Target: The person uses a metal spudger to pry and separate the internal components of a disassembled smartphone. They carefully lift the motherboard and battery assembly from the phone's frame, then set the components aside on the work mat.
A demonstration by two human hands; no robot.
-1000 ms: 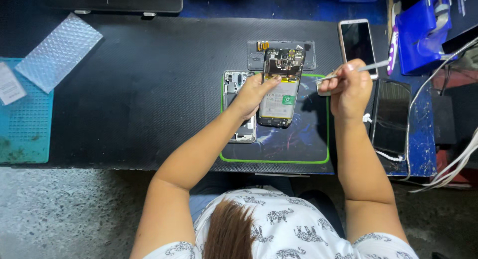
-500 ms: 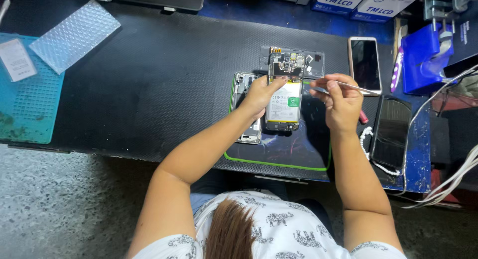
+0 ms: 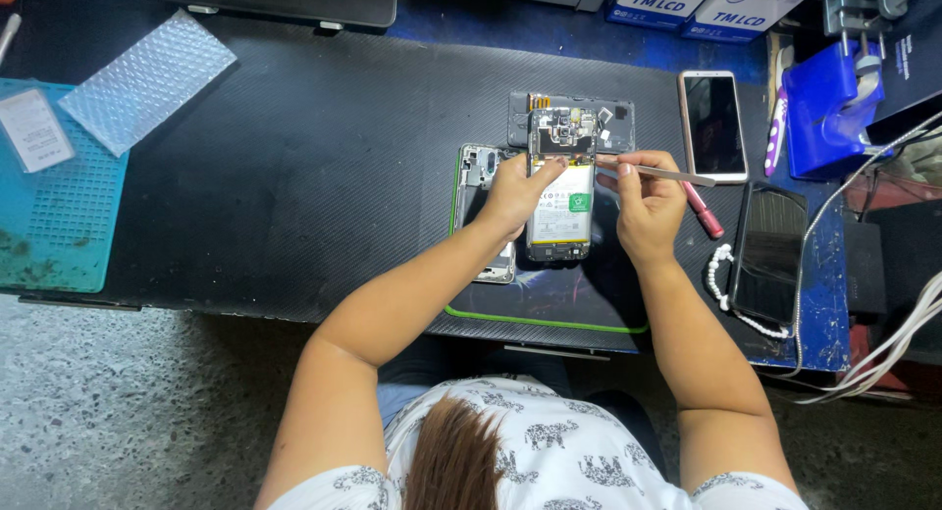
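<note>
An opened phone (image 3: 561, 198) with its back off lies on a dark mat with a green edge (image 3: 549, 319), showing the battery and circuit board. My left hand (image 3: 515, 191) holds the phone's left side, thumb on the battery's top. My right hand (image 3: 643, 201) grips thin metal tweezers (image 3: 657, 172), tips pointing left toward the phone's upper right edge. A removed back frame (image 3: 478, 177) lies under my left hand, to the phone's left. Another flat phone part (image 3: 613, 123) lies just behind the phone.
A whole phone (image 3: 713, 126) and a dark phone (image 3: 768, 253) lie to the right, with a pink pen (image 3: 703, 209) and white bead string (image 3: 721, 284). A blue holder (image 3: 829, 108) and cables (image 3: 903, 324) stand far right. Bubble wrap (image 3: 147, 78) and a teal mat (image 3: 59, 206) are at left.
The view shifted slightly. My right hand has lowered and turned the tweezers so their tips point toward the phone's upper right edge. My left hand stays on the phone.
</note>
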